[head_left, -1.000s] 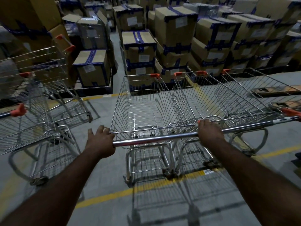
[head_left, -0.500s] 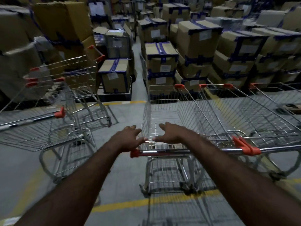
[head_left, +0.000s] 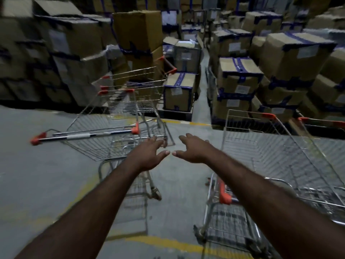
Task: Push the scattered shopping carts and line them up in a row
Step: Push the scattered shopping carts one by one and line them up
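My left hand (head_left: 149, 156) and right hand (head_left: 193, 151) reach out ahead of me, fingers loose, thumbs almost meeting, gripping nothing. They hang in the gap between two silver wire shopping carts with orange handle caps. The left cart (head_left: 84, 136) stands skewed just beside my left hand, with more carts (head_left: 130, 90) bunched behind it. The right cart (head_left: 280, 152) faces the blue-taped cardboard boxes (head_left: 240, 75). I'd judge the right side placed and the left group yet to be pushed into the row.

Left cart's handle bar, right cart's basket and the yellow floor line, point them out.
Left cart's handle bar (head_left: 84, 136): head view, pale sleeve at mid-bar.
Right cart's basket (head_left: 248, 128): head view, front mesh wall.
Yellow floor line (head_left: 168, 244): head view, stretch near the bottom edge.
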`<act>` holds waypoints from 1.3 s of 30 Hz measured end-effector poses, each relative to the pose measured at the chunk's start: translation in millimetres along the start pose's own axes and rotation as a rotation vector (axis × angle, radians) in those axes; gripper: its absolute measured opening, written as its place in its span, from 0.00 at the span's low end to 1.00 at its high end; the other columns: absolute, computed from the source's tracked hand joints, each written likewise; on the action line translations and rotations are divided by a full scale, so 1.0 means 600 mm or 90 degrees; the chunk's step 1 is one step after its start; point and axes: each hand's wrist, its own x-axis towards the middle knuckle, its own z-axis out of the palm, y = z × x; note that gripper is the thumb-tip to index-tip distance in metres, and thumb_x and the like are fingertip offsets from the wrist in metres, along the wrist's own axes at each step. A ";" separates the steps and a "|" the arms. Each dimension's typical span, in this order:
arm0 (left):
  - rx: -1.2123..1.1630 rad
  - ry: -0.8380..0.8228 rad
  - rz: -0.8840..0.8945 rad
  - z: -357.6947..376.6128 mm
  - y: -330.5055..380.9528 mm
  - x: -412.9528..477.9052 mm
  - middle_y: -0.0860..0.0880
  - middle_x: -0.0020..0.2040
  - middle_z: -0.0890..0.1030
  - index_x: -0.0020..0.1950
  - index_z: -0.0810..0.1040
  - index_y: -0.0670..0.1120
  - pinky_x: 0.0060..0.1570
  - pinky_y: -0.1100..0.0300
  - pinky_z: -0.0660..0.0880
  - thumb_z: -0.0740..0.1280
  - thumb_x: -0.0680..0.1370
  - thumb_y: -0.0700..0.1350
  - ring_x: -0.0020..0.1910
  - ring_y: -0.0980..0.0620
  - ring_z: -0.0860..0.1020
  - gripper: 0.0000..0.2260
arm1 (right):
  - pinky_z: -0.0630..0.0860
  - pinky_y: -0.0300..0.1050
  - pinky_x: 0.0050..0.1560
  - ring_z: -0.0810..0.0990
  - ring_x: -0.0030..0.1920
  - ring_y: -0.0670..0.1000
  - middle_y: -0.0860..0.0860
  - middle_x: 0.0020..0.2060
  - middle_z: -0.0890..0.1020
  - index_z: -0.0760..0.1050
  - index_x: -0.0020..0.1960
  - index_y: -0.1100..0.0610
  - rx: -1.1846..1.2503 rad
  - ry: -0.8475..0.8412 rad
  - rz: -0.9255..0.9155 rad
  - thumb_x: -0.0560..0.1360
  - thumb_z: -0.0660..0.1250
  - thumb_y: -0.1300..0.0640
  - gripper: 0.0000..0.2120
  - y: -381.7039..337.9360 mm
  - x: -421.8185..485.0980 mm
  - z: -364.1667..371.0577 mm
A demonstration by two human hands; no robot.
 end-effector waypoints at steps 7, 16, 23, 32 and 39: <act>0.012 0.075 -0.130 -0.072 -0.198 -0.050 0.46 0.74 0.70 0.75 0.70 0.50 0.68 0.46 0.69 0.59 0.80 0.66 0.73 0.45 0.68 0.29 | 0.62 0.67 0.72 0.61 0.78 0.57 0.54 0.80 0.60 0.59 0.80 0.48 0.007 0.025 -0.108 0.77 0.64 0.32 0.38 -0.169 0.124 0.008; 0.076 0.060 -0.285 -0.123 -0.414 -0.073 0.46 0.77 0.66 0.77 0.66 0.51 0.67 0.44 0.70 0.67 0.78 0.61 0.75 0.45 0.63 0.31 | 0.66 0.63 0.72 0.65 0.76 0.60 0.56 0.78 0.64 0.59 0.80 0.51 -0.019 -0.016 -0.221 0.75 0.66 0.32 0.41 -0.341 0.310 0.044; 0.134 -0.026 -0.338 -0.128 -0.582 -0.014 0.47 0.74 0.68 0.75 0.67 0.52 0.68 0.44 0.70 0.73 0.72 0.61 0.73 0.44 0.66 0.35 | 0.59 0.69 0.74 0.55 0.79 0.63 0.59 0.81 0.55 0.51 0.82 0.50 -0.054 -0.143 -0.217 0.70 0.72 0.31 0.52 -0.420 0.477 0.087; 0.199 -0.155 -0.302 -0.098 -0.688 0.064 0.48 0.78 0.63 0.78 0.63 0.53 0.72 0.42 0.62 0.71 0.72 0.60 0.75 0.45 0.64 0.36 | 0.59 0.62 0.77 0.58 0.79 0.61 0.57 0.81 0.57 0.50 0.83 0.47 -0.013 -0.234 -0.121 0.60 0.71 0.22 0.61 -0.410 0.550 0.142; 0.148 -0.260 -0.169 -0.114 -0.753 0.074 0.47 0.83 0.53 0.82 0.53 0.56 0.74 0.48 0.59 0.72 0.72 0.61 0.80 0.46 0.57 0.44 | 0.52 0.68 0.76 0.52 0.81 0.59 0.55 0.82 0.53 0.46 0.83 0.43 -0.048 -0.195 -0.055 0.66 0.72 0.32 0.54 -0.431 0.506 0.159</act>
